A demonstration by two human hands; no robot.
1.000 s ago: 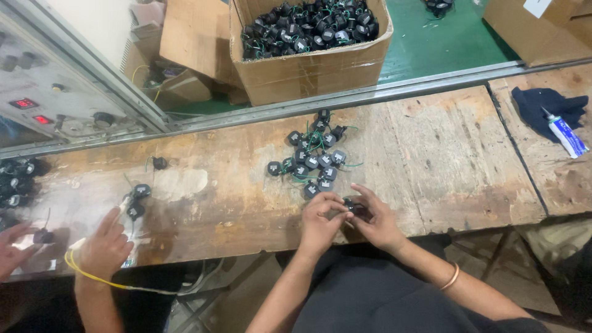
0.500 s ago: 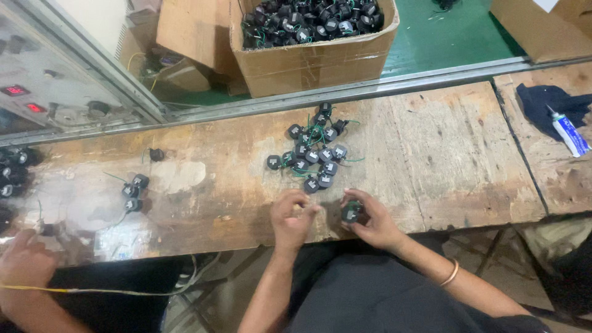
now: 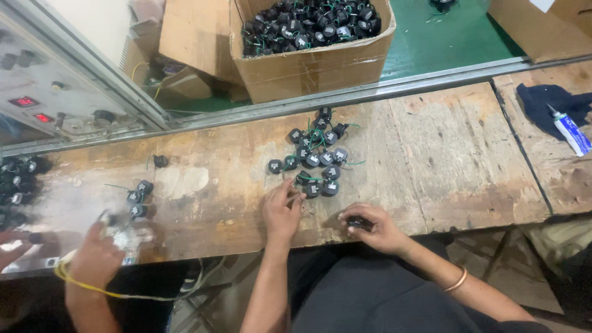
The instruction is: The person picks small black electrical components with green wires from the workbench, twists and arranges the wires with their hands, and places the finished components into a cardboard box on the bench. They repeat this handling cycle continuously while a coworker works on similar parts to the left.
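The right hand (image 3: 376, 229) curls over a small black round part (image 3: 359, 222) at the near edge of the wooden tabletop (image 3: 431, 154); its grip is closed around that part, and the fingers hide most of it, so its shape is hard to make out. The left hand (image 3: 282, 209) lies on the tabletop just short of the cluster of black parts (image 3: 314, 157). Its fingers are loosely spread and reach toward the nearest pieces, and I cannot tell whether the fingertips pinch anything. The cluster sits in the middle of the tabletop, each piece round and black with a pale label on top, thin green wires trailing between them.

At the left, another person's hand (image 3: 92, 256) is over something pale and blurred, with a yellow cord (image 3: 111, 290) around the wrist; what it holds cannot be made out. Three more black parts (image 3: 139, 197) lie just beyond that hand. A further heap of black parts (image 3: 15, 179) is cut off by the left edge.

Beyond the metal rail (image 3: 370, 92) stands an open brown cardboard box (image 3: 308, 55) full of the same black parts, its top cut off by the frame. A grey panel (image 3: 37, 92) with small red lit displays slants at upper left. At the far right, a white tube with a blue label (image 3: 570, 132) rests on a dark blue cloth (image 3: 549, 105).
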